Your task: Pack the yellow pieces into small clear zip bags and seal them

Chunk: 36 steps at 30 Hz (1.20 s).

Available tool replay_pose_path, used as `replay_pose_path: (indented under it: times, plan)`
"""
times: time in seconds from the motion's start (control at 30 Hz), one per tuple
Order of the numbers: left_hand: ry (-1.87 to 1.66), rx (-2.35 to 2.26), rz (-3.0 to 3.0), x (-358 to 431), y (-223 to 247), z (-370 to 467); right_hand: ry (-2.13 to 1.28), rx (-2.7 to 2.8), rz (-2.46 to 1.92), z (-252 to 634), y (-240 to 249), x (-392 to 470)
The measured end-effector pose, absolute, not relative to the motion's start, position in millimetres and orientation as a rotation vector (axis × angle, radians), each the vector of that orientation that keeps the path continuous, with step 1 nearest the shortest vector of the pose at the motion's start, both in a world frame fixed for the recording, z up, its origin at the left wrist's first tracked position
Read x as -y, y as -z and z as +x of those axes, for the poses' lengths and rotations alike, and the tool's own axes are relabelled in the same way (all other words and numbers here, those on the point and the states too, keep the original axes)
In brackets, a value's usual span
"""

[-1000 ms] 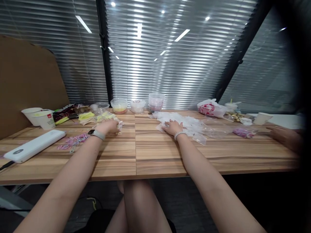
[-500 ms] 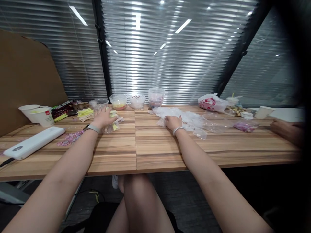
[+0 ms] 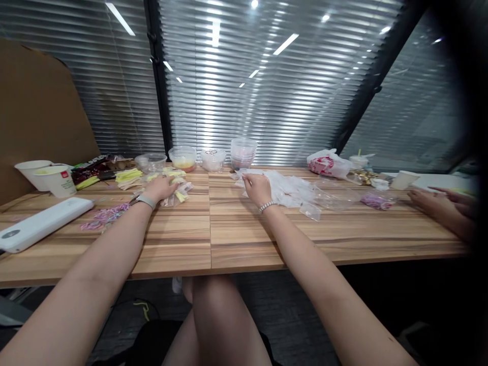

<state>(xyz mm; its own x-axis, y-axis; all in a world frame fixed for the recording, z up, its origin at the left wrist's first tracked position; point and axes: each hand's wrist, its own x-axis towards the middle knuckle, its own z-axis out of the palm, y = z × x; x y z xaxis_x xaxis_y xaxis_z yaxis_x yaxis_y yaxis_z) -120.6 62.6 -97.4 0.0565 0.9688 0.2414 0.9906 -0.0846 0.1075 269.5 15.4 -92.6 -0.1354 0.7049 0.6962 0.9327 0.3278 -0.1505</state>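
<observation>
1. the left hand (image 3: 160,188) is at the packets (image 3: 183,191), left of the table's (image 3: 244,244) middle seam; its fingers bend loosely over them, and i cannot tell whether it grips one. a watch (image 3: 146,201) is on that wrist.
2. the right hand (image 3: 258,188) is at the left edge of the bags (image 3: 290,189), a loose, clear heap right of the seam. its fingers are curled; i cannot tell whether they pinch a bag. a bracelet (image 3: 268,206) rings that wrist.
3. the packets are clear, with yellow stuff showing; yellow strips (image 3: 128,176) lie just left of them.
4. nearer the table's front, pink and purple bands (image 3: 104,216) lie loose beside a white box (image 3: 46,223).
5. behind the hands, a row of clear tubs (image 3: 183,160) stands near the blinds (image 3: 244,91).
6. right of the bags lies a purple bundle (image 3: 377,201); another person's hand (image 3: 434,206) rests beyond it.
7. a white and red sack (image 3: 328,164) sits behind, near a paper cup (image 3: 404,180).
</observation>
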Motion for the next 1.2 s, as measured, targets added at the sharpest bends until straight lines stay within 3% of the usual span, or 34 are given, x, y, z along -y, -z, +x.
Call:
replay_pose_path:
  times: [0.23, 0.4, 0.57, 0.73, 0.83, 1.03, 1.2]
  plan:
    - [0.549, 2.064, -2.007, -53.0, 89.9, -116.8, 0.265, 1.923, -1.316, 258.2, 97.2, -14.3]
    - [1.227, 1.819, -2.159, -20.8, 56.7, -63.3, 0.256, 1.853, -1.024, 248.4, 91.0, -9.9]
    - [2.035, 1.751, -2.972, 10.4, 42.7, 10.8, 0.309, 1.843, -0.738, 223.5, 81.2, 12.1]
    - [2.298, 1.308, -3.387, 31.4, 44.4, 34.9, 0.403, 2.053, -0.528, 202.3, 84.4, 24.9]
    - [2.494, 1.355, -3.366, 37.2, 42.9, 30.7, 0.453, 2.123, -0.49, 197.2, 89.5, 24.1]
    - [2.397, 1.489, -3.255, 30.0, 46.4, 23.4, 0.384, 2.067, -0.578, 197.6, 91.0, 26.6]
    - [2.241, 1.283, -3.028, 19.1, 59.0, 22.3, 0.252, 1.88, -0.656, 206.6, 87.4, 25.0]
